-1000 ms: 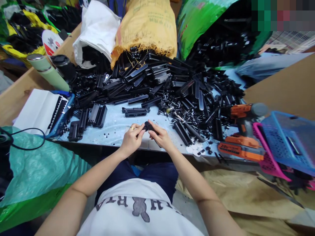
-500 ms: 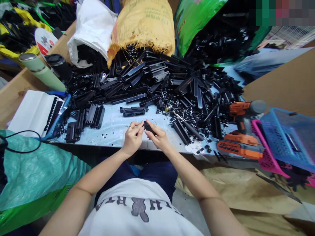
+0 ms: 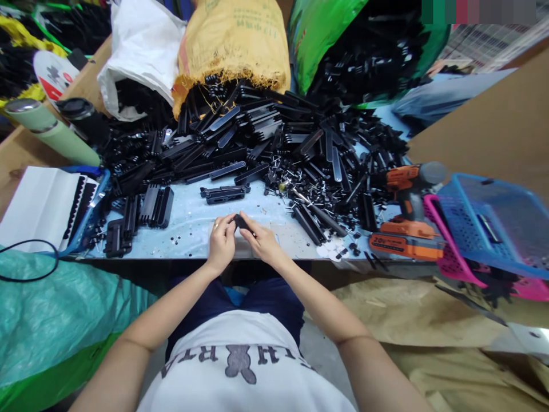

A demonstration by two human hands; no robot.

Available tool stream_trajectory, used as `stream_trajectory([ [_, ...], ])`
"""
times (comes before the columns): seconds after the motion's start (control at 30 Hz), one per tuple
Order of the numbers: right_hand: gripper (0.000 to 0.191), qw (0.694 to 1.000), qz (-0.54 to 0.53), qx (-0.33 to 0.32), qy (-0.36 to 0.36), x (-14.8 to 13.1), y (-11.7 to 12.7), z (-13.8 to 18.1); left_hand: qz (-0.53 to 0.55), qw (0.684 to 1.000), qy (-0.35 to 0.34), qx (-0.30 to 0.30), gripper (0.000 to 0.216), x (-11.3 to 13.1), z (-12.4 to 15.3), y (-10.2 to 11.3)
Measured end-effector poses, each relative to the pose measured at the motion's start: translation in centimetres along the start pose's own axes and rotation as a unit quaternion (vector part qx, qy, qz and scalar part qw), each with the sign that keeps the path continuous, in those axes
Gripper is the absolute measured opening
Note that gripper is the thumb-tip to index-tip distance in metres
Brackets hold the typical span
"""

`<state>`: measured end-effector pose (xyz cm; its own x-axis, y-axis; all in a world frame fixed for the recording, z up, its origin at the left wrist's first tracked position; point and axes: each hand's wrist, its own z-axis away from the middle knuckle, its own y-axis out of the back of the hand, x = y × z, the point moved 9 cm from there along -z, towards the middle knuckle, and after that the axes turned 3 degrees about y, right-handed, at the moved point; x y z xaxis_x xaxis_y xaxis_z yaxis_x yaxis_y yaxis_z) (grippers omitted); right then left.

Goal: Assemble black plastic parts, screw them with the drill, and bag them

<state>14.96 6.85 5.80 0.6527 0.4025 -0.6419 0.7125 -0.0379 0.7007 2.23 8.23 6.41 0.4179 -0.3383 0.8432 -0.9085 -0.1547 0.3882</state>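
Observation:
Both my left hand (image 3: 222, 243) and my right hand (image 3: 262, 243) are closed on one small black plastic part (image 3: 243, 224) near the front edge of the table. The fingers cover much of the part, so its exact kind is unclear. Just beyond my hands, a black hinged bracket-like piece (image 3: 225, 194) lies on the light blue tabletop (image 3: 184, 214). To the left stand several grooved black pieces (image 3: 156, 206). Loose pins and screws (image 3: 295, 189) are scattered right of my hands, beside long black bars (image 3: 309, 225).
A heap of black parts (image 3: 206, 149) fills the back of the table, below a yellow sack (image 3: 240, 46). On the right are an orange cordless drill (image 3: 407, 240) and a blue basket (image 3: 510, 223). A green flask (image 3: 51, 131) leans at the left.
The whole view has shifted slightly, so the table's contents appear further left. My two hands keep hold of the small black part at the table's front edge.

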Motion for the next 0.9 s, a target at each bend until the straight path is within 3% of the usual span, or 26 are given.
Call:
stream_trajectory([
  [0.07,0.044,0.993,0.111,-0.033,-0.017,1.8,1.1,0.5,-0.037,0.997,0.062,0.019,0.032,-2.2,1.3,0.3],
  [0.13,0.040,0.972,0.229,-0.001,-0.054,4.3,4.4,1.2,-0.121,0.991,0.054,0.003,0.036,-2.8,1.8,0.6],
  [0.23,0.036,0.920,0.367,0.057,-0.128,8.5,10.2,2.4,-0.253,0.955,-0.081,-0.136,0.049,-1.6,1.5,-1.3],
  [0.33,0.034,0.876,0.438,0.055,-0.195,12.2,14.0,3.0,-0.301,0.882,-0.209,-0.296,0.047,-0.8,1.7,-4.1],
  [0.4,0.032,0.868,0.447,0.058,-0.207,13.7,15.5,2.7,-0.327,0.852,-0.232,-0.335,0.044,-0.8,1.3,-5.0],
  [0.57,0.035,0.867,0.432,0.140,-0.205,15.8,19.8,-0.1,-0.391,0.837,-0.214,-0.317,0.038,-0.7,0.7,-5.2],
  [0.7,0.036,0.839,0.406,0.191,-0.308,20.6,24.9,-2.6,-0.407,0.831,-0.205,-0.317,0.034,-0.8,1.4,-5.2],
  [0.8,0.040,0.828,0.359,0.183,-0.389,25.2,28.0,-4.3,-0.406,0.837,-0.198,-0.309,0.033,-1.1,1.7,-5.3],
  [0.9,0.047,0.835,0.305,0.154,-0.430,28.5,29.4,-5.7,-0.394,0.851,-0.198,-0.284,0.033,-1.1,1.7,-5.2],
])
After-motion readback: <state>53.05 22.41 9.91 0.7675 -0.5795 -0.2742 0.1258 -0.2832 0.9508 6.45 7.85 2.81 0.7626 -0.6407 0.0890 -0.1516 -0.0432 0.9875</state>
